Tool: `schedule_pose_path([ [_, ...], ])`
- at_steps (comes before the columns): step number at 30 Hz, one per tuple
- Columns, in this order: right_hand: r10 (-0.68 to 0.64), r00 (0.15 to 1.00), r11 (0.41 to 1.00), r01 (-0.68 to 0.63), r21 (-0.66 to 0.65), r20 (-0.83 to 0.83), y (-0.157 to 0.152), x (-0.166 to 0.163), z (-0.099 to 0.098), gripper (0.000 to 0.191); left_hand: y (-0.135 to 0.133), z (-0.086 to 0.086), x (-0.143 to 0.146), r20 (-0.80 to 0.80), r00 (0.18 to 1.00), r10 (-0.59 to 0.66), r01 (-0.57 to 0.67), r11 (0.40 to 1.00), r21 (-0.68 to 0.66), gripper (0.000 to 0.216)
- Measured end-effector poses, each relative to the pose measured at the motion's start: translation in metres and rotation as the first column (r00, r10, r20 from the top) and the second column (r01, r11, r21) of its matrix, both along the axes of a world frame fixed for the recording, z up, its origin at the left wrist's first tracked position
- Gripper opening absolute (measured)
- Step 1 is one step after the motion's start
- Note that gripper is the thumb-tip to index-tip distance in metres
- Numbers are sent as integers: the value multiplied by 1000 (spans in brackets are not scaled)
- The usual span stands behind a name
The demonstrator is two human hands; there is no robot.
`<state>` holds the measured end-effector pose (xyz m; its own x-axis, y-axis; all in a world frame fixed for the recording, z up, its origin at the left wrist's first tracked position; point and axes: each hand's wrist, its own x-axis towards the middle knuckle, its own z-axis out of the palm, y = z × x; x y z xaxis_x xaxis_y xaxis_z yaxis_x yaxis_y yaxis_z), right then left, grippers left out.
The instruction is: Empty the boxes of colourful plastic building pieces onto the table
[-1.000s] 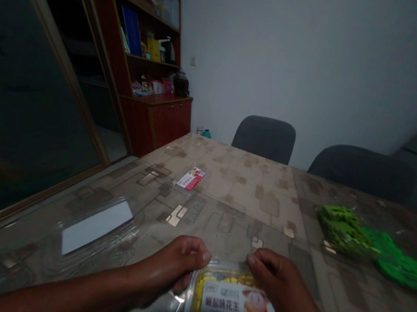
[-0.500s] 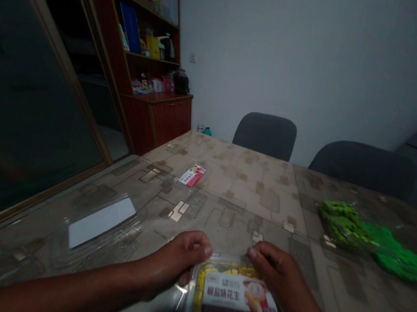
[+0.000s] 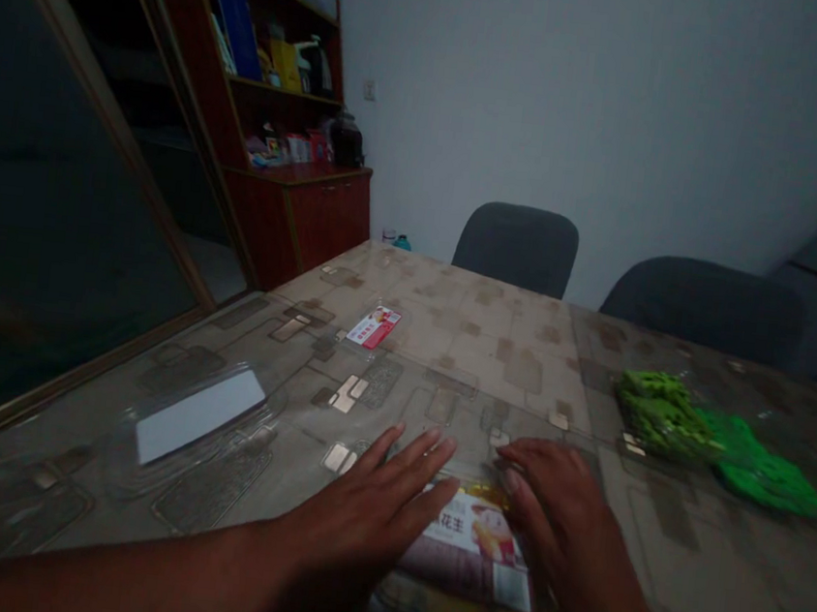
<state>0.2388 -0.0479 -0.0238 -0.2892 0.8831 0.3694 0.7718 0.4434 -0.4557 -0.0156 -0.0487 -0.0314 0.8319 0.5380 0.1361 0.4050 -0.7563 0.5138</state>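
A clear plastic snack box (image 3: 477,557) with yellow contents and a red-and-white printed label lies on the patterned table (image 3: 477,352) just in front of me. My left hand (image 3: 377,507) rests flat on its left part, fingers stretched out and spread. My right hand (image 3: 554,511) lies on the box's right side, fingers extended and pressing down on the lid. Both hands cover much of the box.
A clear plastic lid with a white label (image 3: 196,415) lies to the left. A small red-and-white packet (image 3: 374,327) sits further back. Green plastic bags (image 3: 708,440) lie at the right. Two grey chairs (image 3: 517,249) stand behind the table; a red shelf cabinet (image 3: 281,127) is at the back left.
Both hands were gripping the box's far edge with curled fingers; now they lie flat on top of it. The box sits flatter on the table, and the view has shifted.
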Motion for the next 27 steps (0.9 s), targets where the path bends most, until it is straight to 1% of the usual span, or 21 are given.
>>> schedule_pose_path([
  [1, 50, 997, 996, -53, 69, 51, -7, 4, -2, 28, -2, 2, -1, 2, 1000, 1, -1, 1000, -4, 102],
  [2, 106, 989, 986, -118, 119, 107, -14, 7, -5, 33, -5, 4, -2, 0, 1000, 4, -4, 1000, -12, 102],
  [4, 206, 953, 951, -249, 185, 223, -27, 13, -18, 49, -9, 4, -2, -2, 1000, 5, -5, 1000, -10, 102],
  [5, 232, 934, 935, -291, 204, 272, -32, 15, -26, 57, -10, 2, -2, 1, 1000, -3, 3, 1000, 4, 103],
  [7, 230, 915, 923, -313, 224, 332, -38, 16, -41, 69, -11, -3, 1, 6, 1000, -15, 15, 999, 40, 104],
  [9, 210, 910, 927, -301, 224, 357, -41, 14, -47, 74, -11, -8, 4, -19, 1000, -11, 12, 998, 58, 102],
  [11, 222, 899, 920, -321, 224, 378, -41, 11, -45, 78, -11, -8, 7, -65, 998, 13, -10, 998, 58, 97],
  [15, 237, 865, 894, -373, 249, 442, -42, 6, -29, 77, -13, -4, 12, -142, 989, 38, -29, 997, 70, 94],
  [18, 227, 864, 891, -370, 264, 449, -42, 5, -27, 75, -11, -4, 10, -125, 992, 20, -10, 997, 81, 96],
  [20, 227, 866, 891, -370, 264, 446, -41, 7, -32, 74, -10, -8, 5, -69, 998, 2, 5, 995, 97, 99],
  [23, 236, 853, 884, -387, 261, 465, -37, 12, -39, 74, -12, -18, -4, -16, 1000, 19, -17, 992, 123, 104],
  [27, 223, 830, 876, -401, 268, 511, -35, 14, -39, 69, -25, -34, -9, 10, 999, 49, -50, 977, 206, 94],
])
